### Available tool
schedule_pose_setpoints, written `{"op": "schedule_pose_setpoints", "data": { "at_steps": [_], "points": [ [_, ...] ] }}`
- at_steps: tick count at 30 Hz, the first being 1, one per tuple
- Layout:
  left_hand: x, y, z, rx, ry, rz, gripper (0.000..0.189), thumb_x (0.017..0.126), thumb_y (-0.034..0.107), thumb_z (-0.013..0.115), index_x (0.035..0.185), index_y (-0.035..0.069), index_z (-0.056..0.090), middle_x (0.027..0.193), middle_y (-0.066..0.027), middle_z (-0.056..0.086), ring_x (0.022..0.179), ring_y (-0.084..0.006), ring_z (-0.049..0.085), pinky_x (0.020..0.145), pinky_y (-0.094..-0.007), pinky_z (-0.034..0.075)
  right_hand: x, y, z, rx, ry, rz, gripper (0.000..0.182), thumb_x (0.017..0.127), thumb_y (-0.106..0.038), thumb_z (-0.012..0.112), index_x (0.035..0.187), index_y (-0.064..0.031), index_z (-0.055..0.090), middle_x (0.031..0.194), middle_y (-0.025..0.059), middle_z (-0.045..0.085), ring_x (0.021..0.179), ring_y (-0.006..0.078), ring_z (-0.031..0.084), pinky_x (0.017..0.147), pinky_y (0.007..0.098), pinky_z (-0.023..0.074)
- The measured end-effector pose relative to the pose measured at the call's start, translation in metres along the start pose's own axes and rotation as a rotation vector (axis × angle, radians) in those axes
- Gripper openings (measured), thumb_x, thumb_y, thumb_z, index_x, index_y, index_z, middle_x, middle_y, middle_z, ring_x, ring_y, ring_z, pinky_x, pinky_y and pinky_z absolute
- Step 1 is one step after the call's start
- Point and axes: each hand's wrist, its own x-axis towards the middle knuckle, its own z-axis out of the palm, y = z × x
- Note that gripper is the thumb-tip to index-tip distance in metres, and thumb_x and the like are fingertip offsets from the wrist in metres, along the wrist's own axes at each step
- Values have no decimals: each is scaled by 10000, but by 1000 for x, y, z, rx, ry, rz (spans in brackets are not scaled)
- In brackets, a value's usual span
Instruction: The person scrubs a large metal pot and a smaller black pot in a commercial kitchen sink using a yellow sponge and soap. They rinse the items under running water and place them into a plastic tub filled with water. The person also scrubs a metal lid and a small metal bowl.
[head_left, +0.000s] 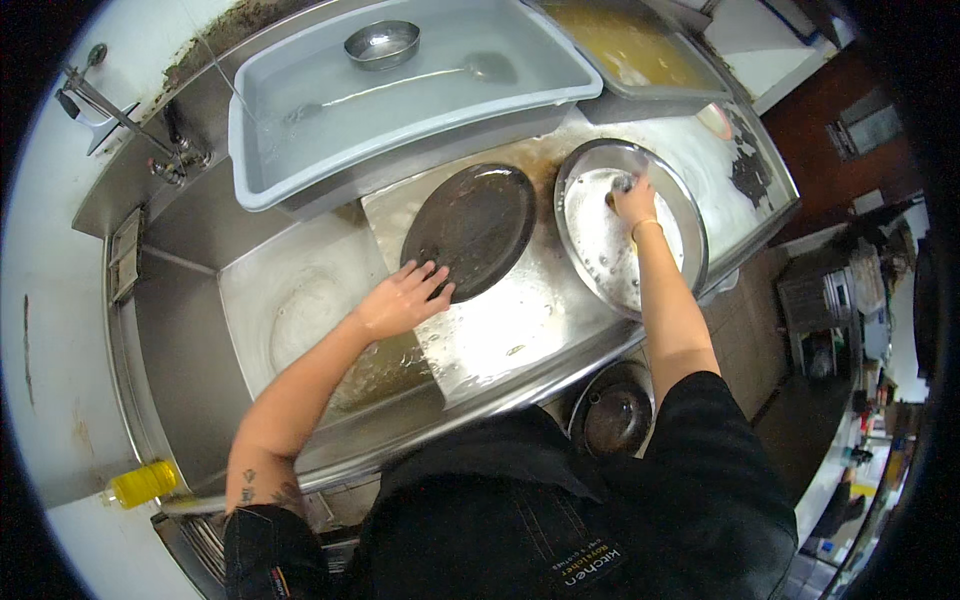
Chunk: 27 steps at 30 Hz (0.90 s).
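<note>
A dark oval sizzling platter (472, 229) lies on the wet stainless steel drainboard (495, 337). My left hand (401, 300) rests at its near left edge, fingers spread, the tips touching the rim. To the right stands a round stainless steel basin (686, 217) with white suds and soapy water (592, 225) inside. My right hand (636, 201) reaches into the basin, its fingers closed around a small greyish scrubber (622, 183). Motion blur hides the scrubber's exact shape.
Behind stands a grey plastic tub (420, 124) of water, with a metal bowl (382, 45) and a ladle (487, 67). A second tub (637, 45) holds yellowish water. Left lie the sink basin (300, 292), a faucet (169, 169) and a yellow bottle (142, 484). Another dark platter (619, 420) sits below the counter edge.
</note>
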Motion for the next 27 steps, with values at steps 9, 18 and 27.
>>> {"op": "schedule_pose_setpoints", "data": {
  "at_steps": [9, 18, 27],
  "points": [
    [40, -14, -84, -134, -120, -405, 245, 771, 193, 595, 965, 47, 563, 894, -78, 563, 867, -238, 563, 864, -393, 461, -22, 6, -2, 280, -612, -579, 513, 742, -262, 693, 1148, 2, 523, 1225, 189, 515, 1171, 298, 466, 1004, 397, 353],
    [35, 20, -43, -47, -255, -178, 115, 766, 173, 564, 820, 85, 514, 733, -36, 498, 748, -197, 538, 672, -312, 452, -13, 3, 9, 272, -739, -382, 765, 606, -412, 804, 1195, -35, 495, 1181, 173, 535, 1110, 287, 504, 980, 329, 370],
    [36, 20, -54, -45, -204, -70, 86, 713, 99, 571, 759, 68, 505, 709, -60, 490, 697, -212, 533, 605, -322, 447, -13, 8, -60, 639, -671, -50, 364, 715, -170, 742, 991, -52, 536, 953, 86, 601, 847, 171, 578, 741, 263, 467]
  ]
}}
